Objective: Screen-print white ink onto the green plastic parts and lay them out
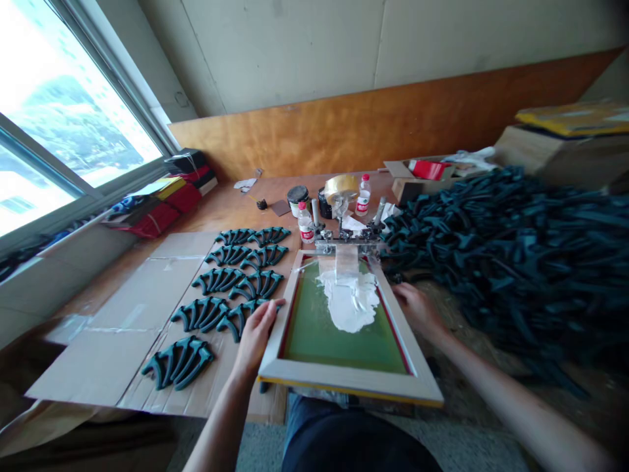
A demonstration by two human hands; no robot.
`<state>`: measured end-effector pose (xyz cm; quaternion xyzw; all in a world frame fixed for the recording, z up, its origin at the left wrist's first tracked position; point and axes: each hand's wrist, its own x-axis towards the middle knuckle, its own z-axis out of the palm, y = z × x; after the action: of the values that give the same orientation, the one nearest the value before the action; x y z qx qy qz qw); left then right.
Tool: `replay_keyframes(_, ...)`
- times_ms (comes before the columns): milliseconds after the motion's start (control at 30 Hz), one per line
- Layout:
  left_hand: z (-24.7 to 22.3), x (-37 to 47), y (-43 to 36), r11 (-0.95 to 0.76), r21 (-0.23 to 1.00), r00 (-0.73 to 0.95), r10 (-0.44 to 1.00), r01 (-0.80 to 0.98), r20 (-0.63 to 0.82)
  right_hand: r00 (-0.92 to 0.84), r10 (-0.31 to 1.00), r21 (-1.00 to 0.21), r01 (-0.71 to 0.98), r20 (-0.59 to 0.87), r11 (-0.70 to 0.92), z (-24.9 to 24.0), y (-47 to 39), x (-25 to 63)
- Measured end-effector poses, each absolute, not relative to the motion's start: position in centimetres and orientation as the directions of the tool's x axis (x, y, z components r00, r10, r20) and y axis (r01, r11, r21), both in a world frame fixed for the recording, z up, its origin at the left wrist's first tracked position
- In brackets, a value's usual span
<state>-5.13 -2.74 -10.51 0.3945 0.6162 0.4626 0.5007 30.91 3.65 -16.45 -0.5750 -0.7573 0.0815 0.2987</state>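
Observation:
A screen-printing frame with a green mesh is fixed to a metal clamp in front of me. White paste lies thick on the upper part of the mesh, below a broad pale strip. My left hand is closed beside the frame's left edge, over the rows of dark green curved parts on cardboard; what its fingertips pinch is hidden. On the right side, my right hand has its fingers together by the frame's edge, near a small dark piece that I cannot make out.
A large heap of dark green parts covers the right side. Behind the clamp stand red-capped bottles, a lidded tub and a tape roll. Flattened cardboard lies at left, with boxes along the window.

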Motion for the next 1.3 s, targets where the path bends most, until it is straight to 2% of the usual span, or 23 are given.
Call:
replay_keyframes(100,-16.3,-5.3,-3.8,0.323,0.945,-0.133,0.940,0.055,-0.314,-0.143,0.878,-0.450,0.814,0.457,0.367,-13.9,6.5,29.7)
replay_keyframes(167,-19.1,-5.2,-3.6,0.307,0.940,-0.137,0.948,0.146,-0.288,-0.257,0.854,-0.366,0.819,0.453,0.441,-12.6,7.9,27.2)
replay_keyframes(233,-20.8,-5.3,-3.2,0.290,0.923,-0.140,0.955,0.254,-0.262,-0.397,0.862,-0.269,0.834,0.314,0.482,-12.1,8.4,24.5)
replay_keyframes(333,-21.3,-5.7,-2.9,0.296,0.895,-0.132,0.955,0.334,-0.267,-0.503,0.858,-0.197,0.835,0.102,0.513,-12.8,6.8,22.2)
replay_keyframes(400,-21.1,-5.9,-2.9,0.298,0.885,-0.129,0.954,0.357,-0.270,-0.610,0.786,-0.167,0.768,0.104,0.618,-13.8,4.6,22.5)
replay_keyframes(500,-20.9,-5.9,-3.1,0.293,0.878,-0.113,0.956,0.378,-0.270,-0.800,0.577,-0.130,0.563,0.161,0.816,-14.3,1.8,24.2)
replay_keyframes(600,-20.9,-5.8,-3.1,0.281,0.883,-0.094,0.960,0.376,-0.265,-0.867,0.478,-0.197,0.449,0.141,0.872,-13.8,1.3,25.3)
replay_keyframes(667,-21.0,-5.8,-3.1,0.271,0.894,-0.094,0.963,0.357,-0.254,-0.836,0.525,-0.245,0.481,0.162,0.842,-13.6,1.8,25.3)
replay_keyframes(733,-21.0,-5.8,-3.1,0.267,0.903,-0.102,0.964,0.337,-0.247,-0.772,0.573,-0.220,0.530,0.275,0.819,-14.2,1.7,24.9)
replay_keyframes(800,-21.0,-5.8,-3.1,0.273,0.909,-0.104,0.962,0.314,-0.253,-0.737,0.536,-0.144,0.528,0.413,0.837,-15.2,0.9,24.8)
replay_keyframes(867,-21.0,-5.7,-3.2,0.285,0.916,-0.095,0.958,0.283,-0.269,-0.755,0.456,-0.101,0.468,0.472,0.878,-15.9,-0.2,25.0)
replay_keyframes(933,-20.9,-5.6,-3.2,0.295,0.921,-0.089,0.956,0.256,-0.281,-0.771,0.464,-0.150,0.446,0.437,0.882,-15.8,-0.5,25.2)
replay_keyframes(1033,-20.0,-5.5,-3.1,0.309,0.928,-0.084,0.951,0.208,-0.298,-0.707,0.615,-0.285,0.546,0.348,0.788,-13.9,1.7,24.6)
replay_keyframes(1100,-18.5,-5.6,-3.1,0.339,0.929,-0.069,0.941,0.149,-0.332,-0.603,0.733,-0.326,0.657,0.313,0.680,-12.2,4.5,23.7)
replay_keyframes(1167,-16.3,-5.7,-2.9,0.371,0.926,-0.053,0.929,0.074,-0.367,-0.482,0.828,-0.317,0.768,0.287,0.556,-10.4,7.3,23.4)
replay_keyframes(1233,-13.6,-5.7,-2.6,0.360,0.933,-0.059,0.931,0.010,-0.359,-0.362,0.886,-0.310,0.841,0.290,0.444,-9.0,9.6,24.4)
replay_keyframes(1300,-10.7,-5.4,-1.9,0.300,0.953,-0.085,0.950,-0.031,-0.301,-0.234,0.908,-0.357,0.863,0.347,0.359,-8.5,10.8,26.6)
